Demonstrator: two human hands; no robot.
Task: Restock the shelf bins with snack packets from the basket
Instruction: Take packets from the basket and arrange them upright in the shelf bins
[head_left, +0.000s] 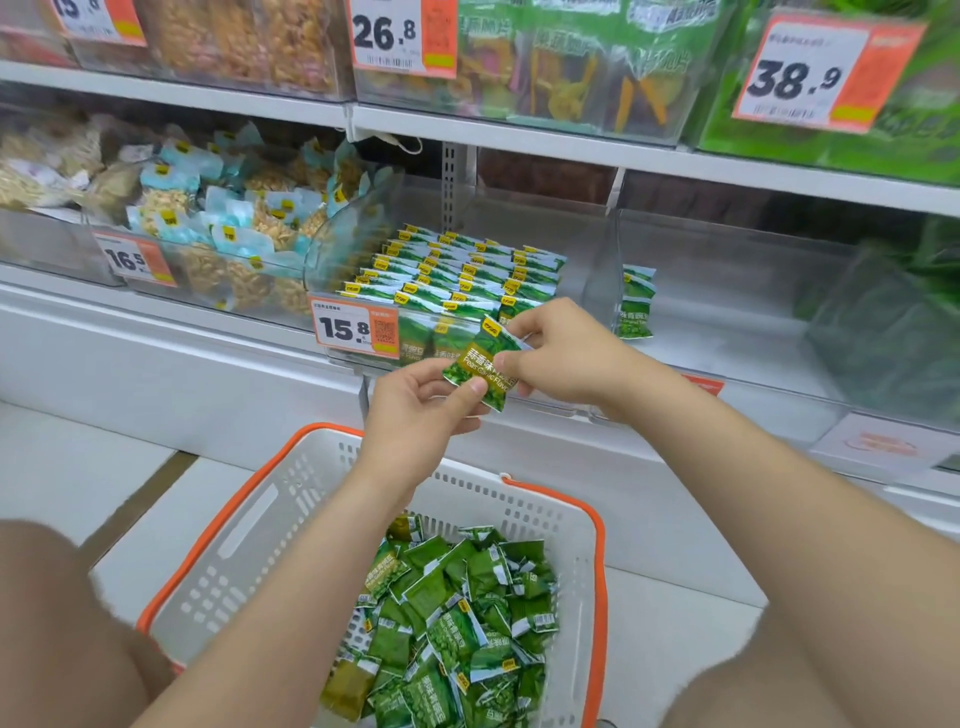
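Left grip (423, 402) and right grip (563, 356) pinch, forearms extended.

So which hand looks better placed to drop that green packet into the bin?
Probably the right hand: it pinches the packet nearest the bin; the left hand sits lower, nearer the basket.

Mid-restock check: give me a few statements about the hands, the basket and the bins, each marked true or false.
1. The left hand and the right hand both pinch one green packet. True.
2. The basket is empty. False: it holds a heap of loose packets.
3. The middle bin behind the hands carries a 15.8 price tag. True.
4. The packets in that bin lie jumbled. False: they stand in neat rows.
5. The right bin is full. False: only a few standing packets show at its left wall.
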